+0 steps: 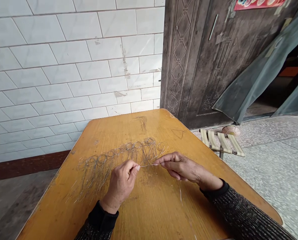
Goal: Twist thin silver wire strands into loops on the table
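Note:
A thin pale wire point(146, 165) stretches between my two hands, just above the wooden table point(149, 213). Thumb and forefinger of my left hand point(122, 181) pinch its left end. My right hand point(180, 166) pinches the other side between thumb and extended forefinger, the remaining fingers curled below. From beneath my right hand a loose strand point(181, 195) hangs down toward the near side. Just beyond both hands lies a row of looped thin wires point(114, 153), their tails spread toward me. Whether the strand and the held wire are one piece I cannot tell.
A few bent wires point(142, 121) lie near the table's far end. White wall tiles point(94, 66) rise behind it, with a dark carved door point(199, 66) at the right. A strap-seat folding stool point(222, 141) stands beside the table's right edge, near a grey curtain point(259, 76).

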Demonstrator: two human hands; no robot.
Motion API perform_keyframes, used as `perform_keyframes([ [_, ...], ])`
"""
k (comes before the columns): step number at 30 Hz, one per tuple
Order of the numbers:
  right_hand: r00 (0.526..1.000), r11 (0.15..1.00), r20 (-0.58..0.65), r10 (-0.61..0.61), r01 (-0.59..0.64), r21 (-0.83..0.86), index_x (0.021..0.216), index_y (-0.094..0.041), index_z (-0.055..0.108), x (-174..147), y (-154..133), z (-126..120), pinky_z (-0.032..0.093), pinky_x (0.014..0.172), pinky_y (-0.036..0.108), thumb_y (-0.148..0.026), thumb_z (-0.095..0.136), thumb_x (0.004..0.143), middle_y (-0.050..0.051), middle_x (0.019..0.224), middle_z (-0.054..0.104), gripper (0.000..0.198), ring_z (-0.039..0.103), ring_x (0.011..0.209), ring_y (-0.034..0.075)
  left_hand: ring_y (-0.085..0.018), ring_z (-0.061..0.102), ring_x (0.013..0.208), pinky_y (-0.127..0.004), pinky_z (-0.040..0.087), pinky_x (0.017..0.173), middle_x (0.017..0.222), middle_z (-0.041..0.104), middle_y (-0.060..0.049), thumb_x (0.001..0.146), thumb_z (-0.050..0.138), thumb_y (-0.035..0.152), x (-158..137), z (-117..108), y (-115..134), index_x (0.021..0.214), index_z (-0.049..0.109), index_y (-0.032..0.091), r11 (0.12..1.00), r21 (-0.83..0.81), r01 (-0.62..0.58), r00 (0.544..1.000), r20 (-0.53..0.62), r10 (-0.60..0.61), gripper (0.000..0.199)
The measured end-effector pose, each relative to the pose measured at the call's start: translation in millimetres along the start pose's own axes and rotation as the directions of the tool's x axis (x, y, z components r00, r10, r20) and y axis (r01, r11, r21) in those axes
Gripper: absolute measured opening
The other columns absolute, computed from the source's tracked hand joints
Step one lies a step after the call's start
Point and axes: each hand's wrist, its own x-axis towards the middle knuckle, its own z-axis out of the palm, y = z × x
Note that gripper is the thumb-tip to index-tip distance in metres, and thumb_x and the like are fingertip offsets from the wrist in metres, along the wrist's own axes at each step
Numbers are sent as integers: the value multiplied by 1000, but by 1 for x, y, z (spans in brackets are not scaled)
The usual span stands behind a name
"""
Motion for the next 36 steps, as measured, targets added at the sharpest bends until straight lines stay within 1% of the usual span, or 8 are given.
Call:
perform_keyframes([
  [5,998,998,-54,9,-5,69,100,-11,61,5,1,6,15,27,15,-33,45,78,-11,32,38,35,23,23,3,-11,52,56,-21,38,52,63,56,0,88,38,23,-3,8,-8,69,52,17,981,171,-95,989,-95,113,24],
  [11,998,988,-66,-7,17,157,97,-11,59,11,8,9,19,27,15,-36,45,78,-11,33,40,34,23,22,3,-18,57,83,-29,44,70,93,59,-7,87,45,21,-1,3,1,96,54,17,912,362,-192,960,-123,251,14],
  [16,1000,985,3,-4,4,172,97,-13,59,11,11,17,22,28,14,-34,45,78,-11,33,41,32,25,22,3,-17,54,74,-37,39,76,81,60,-3,85,48,18,-2,2,13,91,57,18,855,416,-311,936,-20,350,11],
  [19,999,994,16,32,-34,106,98,-13,60,10,11,19,19,26,14,-33,44,78,-11,34,41,32,25,22,3,-15,51,67,-34,36,71,72,58,-1,87,43,12,-4,2,12,86,58,18,846,412,-339,933,31,359,17],
  [28,989,996,122,81,-78,-32,99,-13,62,5,3,10,20,27,14,-29,43,78,-11,32,36,32,24,24,4,-15,43,60,-29,31,59,64,48,0,86,40,11,2,-3,6,74,57,18,777,396,-489,872,195,449,22],
  [31,993,996,80,82,-80,-33,96,-13,63,3,4,0,20,27,15,-30,45,77,-11,32,36,31,24,25,4,-15,44,61,-29,34,61,64,49,-1,86,40,10,3,-9,-4,72,57,18,783,385,-489,872,192,450,23],
  [33,999,999,14,53,-53,10,92,-13,63,1,6,-11,17,28,15,-30,47,76,-10,32,36,28,23,25,3,-15,45,62,-30,36,62,65,50,-1,86,38,9,3,-17,-16,72,57,17,804,385,-453,891,173,420,25],
  [36,994,993,-105,-8,20,118,89,-12,62,-1,7,-28,14,28,16,-30,48,77,-11,31,34,26,18,23,3,-16,50,67,-31,40,63,69,54,-3,87,40,13,2,-25,-34,80,57,17,862,377,-338,937,49,346,19],
])
